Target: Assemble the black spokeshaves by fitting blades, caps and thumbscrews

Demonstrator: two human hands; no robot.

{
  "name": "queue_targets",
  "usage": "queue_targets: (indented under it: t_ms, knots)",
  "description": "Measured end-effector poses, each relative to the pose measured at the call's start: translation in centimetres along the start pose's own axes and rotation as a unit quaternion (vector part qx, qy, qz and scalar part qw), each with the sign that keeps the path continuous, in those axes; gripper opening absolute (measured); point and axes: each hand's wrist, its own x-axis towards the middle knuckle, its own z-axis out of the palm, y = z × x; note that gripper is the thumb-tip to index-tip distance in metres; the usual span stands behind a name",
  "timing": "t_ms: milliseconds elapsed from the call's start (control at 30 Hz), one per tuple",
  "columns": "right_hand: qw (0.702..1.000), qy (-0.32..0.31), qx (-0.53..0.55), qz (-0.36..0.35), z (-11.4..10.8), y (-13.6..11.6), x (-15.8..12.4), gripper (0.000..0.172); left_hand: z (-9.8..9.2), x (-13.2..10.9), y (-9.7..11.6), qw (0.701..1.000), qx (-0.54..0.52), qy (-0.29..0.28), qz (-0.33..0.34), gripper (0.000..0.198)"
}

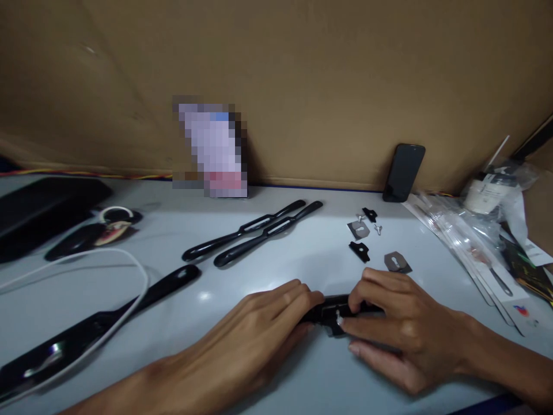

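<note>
Both hands are on a black spokeshave-like tool point(330, 305) with two handles, held low over the table. My left hand point(263, 323) is closed around its left handle. My right hand point(401, 328) grips the right side, and a fingertip touches a small silver screw point(339, 319) at the middle of the tool. The right handle is mostly hidden by my fingers. Beyond the hands lie grey blades with keyhole slots point(397, 262) point(358, 230), black clamp plates point(360, 251) point(370, 215) and silver screws point(378, 229).
Two matching black tool bodies point(246, 230) point(268, 233) lie at the middle back. On the left are a glossy black device point(56, 349), a white cable point(140, 276) and keys point(114, 230). A phone point(404, 173) leans on the cardboard wall point(319, 86); plastic packets point(470, 248) and a cup point(488, 193) stand right.
</note>
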Motion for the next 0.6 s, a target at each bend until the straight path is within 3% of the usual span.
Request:
queue_targets:
  t_ms: [167, 333, 600]
  knots:
    - [0.999, -0.033, -0.027, -0.004, 0.25, 0.0, 0.09, 0.024, -0.07, 0.2, 0.13, 1.0, 0.005, -0.005, 0.0, 0.023]
    - [0.998, -0.016, -0.065, 0.01, 0.2, 0.37, 0.09, 0.027, -0.04, 0.11, 0.01, 1.0, 0.01, -0.002, 0.01, 0.022]
    - [0.997, 0.01, 0.072, 0.017, 0.66, 0.22, 0.04, 0.022, -0.26, 0.15, 0.26, 1.0, 0.001, -0.006, -0.004, 0.023]
